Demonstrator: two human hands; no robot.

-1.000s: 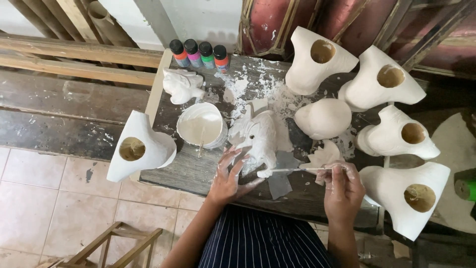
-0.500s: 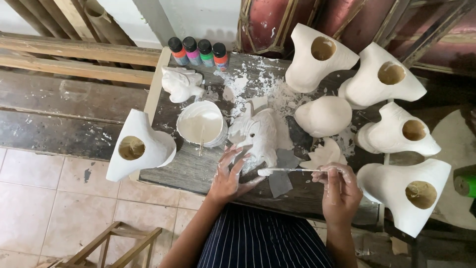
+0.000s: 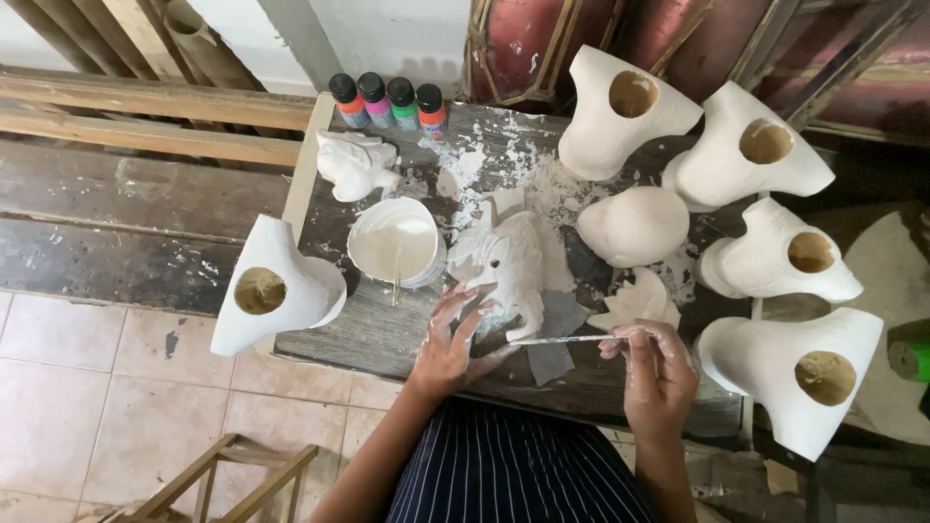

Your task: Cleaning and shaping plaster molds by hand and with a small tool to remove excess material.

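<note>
A white plaster figure [image 3: 511, 263] lies on the paint-spattered wooden table [image 3: 368, 334]. My left hand [image 3: 451, 339] rests against its near side, fingers spread and smeared with white. My right hand [image 3: 655, 363] grips a thin white-coated brush [image 3: 562, 339], held level with its tip pointing left toward the figure's lower edge. A white bowl of white paint [image 3: 395, 242] with a stick in it stands left of the figure.
Several white hollow plaster moulds [image 3: 765, 155] crowd the table's right side, and one [image 3: 276, 286] sits at the left corner. Small paint bottles [image 3: 387, 102] line the far edge, beside a small white figurine [image 3: 356, 165]. A wooden stool frame [image 3: 232, 475] stands on the tiled floor.
My right hand has shifted the brush slightly, keeping its tip near the figure's lower edge. My left hand stays on the figure.
</note>
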